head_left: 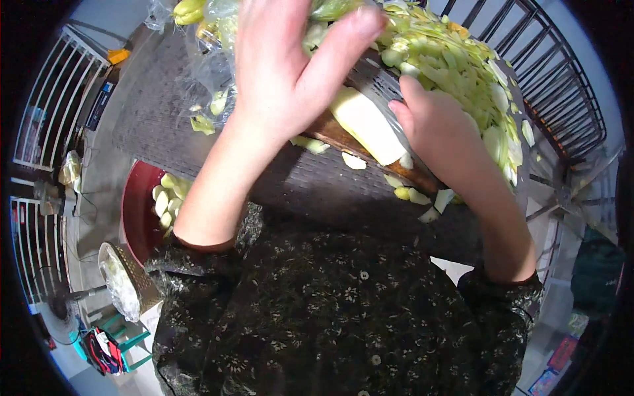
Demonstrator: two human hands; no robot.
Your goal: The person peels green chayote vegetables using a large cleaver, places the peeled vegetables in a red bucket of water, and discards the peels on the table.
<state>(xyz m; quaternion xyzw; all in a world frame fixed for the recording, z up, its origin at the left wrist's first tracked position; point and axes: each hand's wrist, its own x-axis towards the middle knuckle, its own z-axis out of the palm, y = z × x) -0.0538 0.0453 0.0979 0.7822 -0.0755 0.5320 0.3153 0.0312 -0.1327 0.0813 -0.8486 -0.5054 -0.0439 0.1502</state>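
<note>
My left hand [282, 79] is raised over the table, blurred, with thumb and fingers apart and nothing seen in it. A peeled pale piece of fruit or vegetable [369, 126] lies on a brown wooden board [329, 128]. Close to its right side is my right hand [441, 123], fingers curled. A greyish, blade-like strip [384, 106] shows between that hand and the peeled piece; whether the hand grips it is unclear. A large heap of pale green slices or peelings [460, 74] spreads beyond my right hand. Loose scraps [354, 160] lie along the board's near edge.
Clear plastic bags [208, 64] and a yellow-green fruit [189, 11] lie at the table's far left. Below the dark table [163, 119], left, stands a red basin [138, 213] with pale pieces, near a woven basket [143, 292]. A black metal rack [559, 84] stands at right.
</note>
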